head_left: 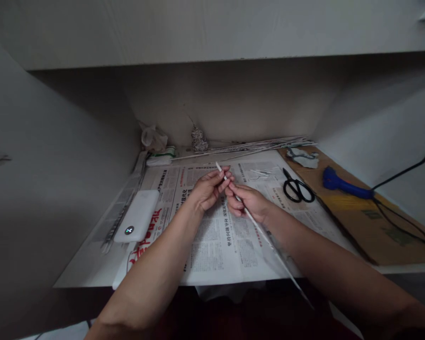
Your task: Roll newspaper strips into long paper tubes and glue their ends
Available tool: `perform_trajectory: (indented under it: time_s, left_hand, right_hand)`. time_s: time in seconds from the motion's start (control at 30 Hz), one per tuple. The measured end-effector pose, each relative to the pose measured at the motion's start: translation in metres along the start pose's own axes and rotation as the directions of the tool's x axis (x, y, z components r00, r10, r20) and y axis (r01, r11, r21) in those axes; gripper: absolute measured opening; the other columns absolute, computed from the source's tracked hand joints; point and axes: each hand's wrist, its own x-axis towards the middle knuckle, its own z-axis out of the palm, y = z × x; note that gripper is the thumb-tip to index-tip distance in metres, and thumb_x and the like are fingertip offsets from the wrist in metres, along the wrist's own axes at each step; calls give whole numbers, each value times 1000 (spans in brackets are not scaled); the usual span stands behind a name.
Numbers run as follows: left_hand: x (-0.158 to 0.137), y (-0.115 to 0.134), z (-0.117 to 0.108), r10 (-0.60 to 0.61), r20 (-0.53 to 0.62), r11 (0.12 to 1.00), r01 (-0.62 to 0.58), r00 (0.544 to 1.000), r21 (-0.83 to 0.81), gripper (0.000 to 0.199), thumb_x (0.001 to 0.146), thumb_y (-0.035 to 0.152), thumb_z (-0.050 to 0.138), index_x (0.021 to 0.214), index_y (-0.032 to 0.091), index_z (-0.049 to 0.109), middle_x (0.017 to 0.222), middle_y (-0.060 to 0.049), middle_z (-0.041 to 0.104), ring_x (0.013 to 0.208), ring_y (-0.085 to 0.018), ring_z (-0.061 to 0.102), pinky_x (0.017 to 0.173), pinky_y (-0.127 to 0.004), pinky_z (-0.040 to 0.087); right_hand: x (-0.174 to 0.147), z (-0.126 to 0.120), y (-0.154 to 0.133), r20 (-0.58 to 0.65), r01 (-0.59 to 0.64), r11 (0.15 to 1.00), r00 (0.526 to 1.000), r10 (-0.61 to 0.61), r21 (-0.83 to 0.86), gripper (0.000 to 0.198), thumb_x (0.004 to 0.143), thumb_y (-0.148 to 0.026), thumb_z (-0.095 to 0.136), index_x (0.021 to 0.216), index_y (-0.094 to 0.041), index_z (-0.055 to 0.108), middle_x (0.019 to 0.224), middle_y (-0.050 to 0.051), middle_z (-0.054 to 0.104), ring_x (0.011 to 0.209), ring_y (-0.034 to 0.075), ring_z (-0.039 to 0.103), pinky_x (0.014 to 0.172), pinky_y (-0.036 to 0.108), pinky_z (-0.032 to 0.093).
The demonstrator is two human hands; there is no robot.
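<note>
A long, thin rolled-paper stick (pixel 260 230) slants from above the newspaper down past the table's front edge at the lower right. My left hand (pixel 210 186) pinches it near its upper end, which pokes out beyond the fingertips. Just below, my right hand (pixel 246 202) is closed around the same stick, its fingers nearly touching those of the left. Beneath both hands lies a spread newspaper (pixel 212 250). Several short white paper pieces (pixel 264 174) rest on the newspaper, beyond my right hand.
Black-handled scissors (pixel 297 189) lie right of the hands. A blue glue gun (pixel 347 184) with a black cable sits on cardboard (pixel 354 226). At left is a white power bank (pixel 137 216). Long paper sticks (pixel 262 144), a twisted-paper figure (pixel 198 139) and a plastic bag (pixel 154 137) are along the back.
</note>
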Motion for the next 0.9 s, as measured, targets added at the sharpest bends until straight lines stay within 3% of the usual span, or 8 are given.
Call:
perform_trajectory:
  time_s: [0.07,0.27,0.4,0.5,0.6,0.73,0.8,0.9]
  left_hand:
    - [0,0,0,9,1,1000,-9,1000,1,19,83,5,52,95,8,65,80,-9,68,75,-13,68,67,-17,55]
    - [2,0,-2,37,-43,998,-35,998,43,17,83,5,52,93,8,66,80,-9,67,73,-13,67,65,-16,55]
    - [1,1,-3,-4,-23,1000,4,1000,17,18,83,9,54,97,10,65,82,-8,67,73,-13,67,59,-16,54]
    - [1,2,-4,-12,-7,1000,12,1000,26,17,83,12,56,97,11,65,82,-8,67,72,-13,67,56,-15,53]
    - [2,1,-5,15,-15,998,-14,1000,68,16,83,14,57,96,12,65,81,-7,67,67,-11,65,53,-15,52]
    - [4,-1,-7,40,-40,994,-36,998,102,15,83,16,58,94,12,66,80,-6,67,65,-10,64,50,-15,49]
    - [4,-1,-7,25,-41,996,-22,999,82,15,82,17,59,95,12,66,80,-6,67,65,-10,63,49,-14,48]
    - [2,0,-4,8,-22,1000,-7,1000,25,15,81,19,61,94,15,66,82,-5,67,69,-11,64,49,-14,47]
  right_hand:
    - [0,-1,-2,31,-23,999,999,22,33,32,85,-51,46,75,-21,40,41,-10,32,34,9,39,37,20,29]
    - [4,0,4,-254,21,943,961,-111,-333,34,84,-51,48,75,-18,47,44,-7,45,34,7,41,35,18,26]
    - [0,2,-1,-54,2,999,999,-4,-35,31,87,-47,44,73,-20,40,41,-9,34,34,8,38,37,19,25]
    - [-2,2,-4,101,-32,990,995,18,140,31,86,-47,45,71,-21,36,40,-10,25,33,8,33,38,20,26]
    - [1,1,-1,-40,-10,1000,999,10,0,33,85,-52,45,75,-21,40,42,-9,34,34,9,37,36,20,25]
    - [6,0,6,-280,30,942,951,-130,-335,35,84,-53,49,74,-19,45,42,-8,40,34,7,37,36,19,27]
    - [5,0,5,-234,40,964,967,-105,-264,35,85,-52,46,72,-20,42,41,-9,35,33,8,35,36,19,26]
    - [-1,3,-2,-17,8,999,1000,-7,47,33,87,-48,44,70,-21,36,41,-10,24,33,8,30,36,20,25]
